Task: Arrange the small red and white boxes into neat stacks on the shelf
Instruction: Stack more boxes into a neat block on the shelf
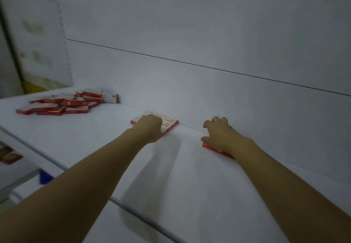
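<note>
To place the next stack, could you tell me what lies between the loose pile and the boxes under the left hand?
Only bare white shelf, in the head view, between the loose pile and the boxes under the left hand.

White back panel (209, 24), blue tag (45, 177)

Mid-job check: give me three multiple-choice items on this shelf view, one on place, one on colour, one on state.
1. The loose pile lies: A) at the shelf's far left B) at the near edge C) on the floor.
2. The boxes are: A) blue B) red and white C) green.
3. The right hand: A) hangs free B) holds a bottle C) is on a box.
A: it sits far left. B: red sides, white tops. C: a red box shows under the palm.
</note>
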